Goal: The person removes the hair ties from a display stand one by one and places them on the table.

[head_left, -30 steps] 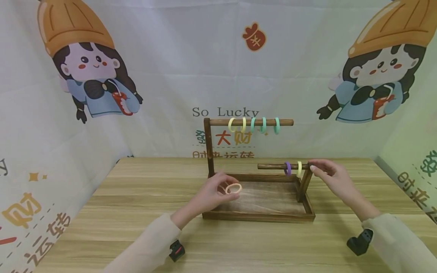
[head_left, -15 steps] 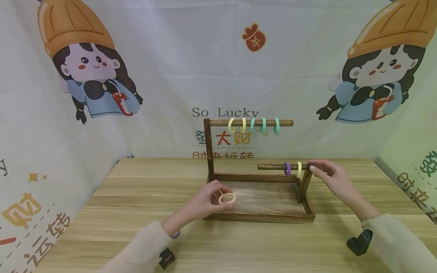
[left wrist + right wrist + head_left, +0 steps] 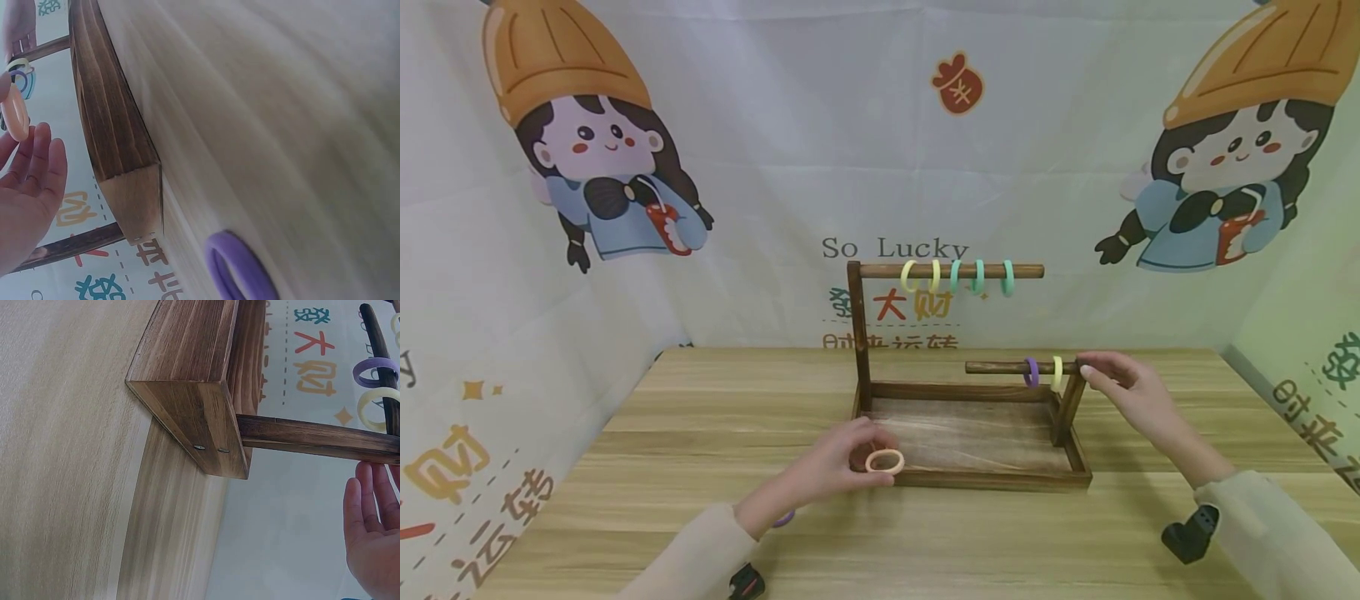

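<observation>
1 peach ring (image 3: 12, 119): pinched in left grip (image 3: 827, 467), near front left corner of wooden rack (image 3: 970, 479). State of left grip: thumb and fingers clamped on peach ring. State of right grip (image 3: 1138, 392): thumb and fingertips clamped on wooden rack, at top of right post (image 3: 1069, 408). Fixed to right post: lower bar (image 3: 996, 367), pointing inward over tray of wooden rack; carrying 1 purple ring (image 3: 1034, 372) and, closer to right post, 1 yellow ring (image 3: 1057, 379). Extending rightward from left post (image 3: 859, 333) of wooden rack: upper bar (image 3: 880, 269); carrying 2 pale yellow rings (image 3: 936, 285), then 3 green rings (image 3: 1009, 285). Left of wooden rack, on tabletop (image 3: 1000, 550): 1 loose purple ring (image 3: 255, 269). Behind wooden rack: white printed cloth (image 3: 775, 183) with 2 cartoon figures (image 3: 625, 192).
</observation>
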The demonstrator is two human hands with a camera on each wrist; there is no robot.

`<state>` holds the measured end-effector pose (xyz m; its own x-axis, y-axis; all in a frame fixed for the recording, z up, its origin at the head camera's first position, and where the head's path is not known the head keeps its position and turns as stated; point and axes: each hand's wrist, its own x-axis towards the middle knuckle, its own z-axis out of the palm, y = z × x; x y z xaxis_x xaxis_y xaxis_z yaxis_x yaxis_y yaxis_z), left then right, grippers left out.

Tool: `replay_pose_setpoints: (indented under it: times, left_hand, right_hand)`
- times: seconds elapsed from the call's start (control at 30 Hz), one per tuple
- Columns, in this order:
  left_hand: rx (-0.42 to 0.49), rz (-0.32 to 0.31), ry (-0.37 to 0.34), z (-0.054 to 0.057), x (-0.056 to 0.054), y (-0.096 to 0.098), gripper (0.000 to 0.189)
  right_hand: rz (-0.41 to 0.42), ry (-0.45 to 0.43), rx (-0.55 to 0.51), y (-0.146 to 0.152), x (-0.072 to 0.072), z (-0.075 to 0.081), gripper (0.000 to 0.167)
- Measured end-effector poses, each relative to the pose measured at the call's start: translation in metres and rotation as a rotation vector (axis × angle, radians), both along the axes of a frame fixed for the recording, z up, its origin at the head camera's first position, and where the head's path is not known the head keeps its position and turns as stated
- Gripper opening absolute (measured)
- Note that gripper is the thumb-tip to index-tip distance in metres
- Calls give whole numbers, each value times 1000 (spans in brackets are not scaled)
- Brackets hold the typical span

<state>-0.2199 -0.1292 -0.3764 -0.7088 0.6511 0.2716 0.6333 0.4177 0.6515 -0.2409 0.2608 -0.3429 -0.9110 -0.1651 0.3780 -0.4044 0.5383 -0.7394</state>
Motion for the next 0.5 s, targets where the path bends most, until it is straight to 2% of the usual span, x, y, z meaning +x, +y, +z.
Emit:
replay_pose_setpoints:
  times: [0.33, 0.5]
  left_hand:
    - [-46, -15, 17, -5, 9, -9, 27]
    - [-61, -12, -57, -7, 14, -14, 29]
  right_hand:
    - [-4, -11, 2, 0, 0, 0, 39]
    - [0, -13, -6, 0, 0, 0, 39]
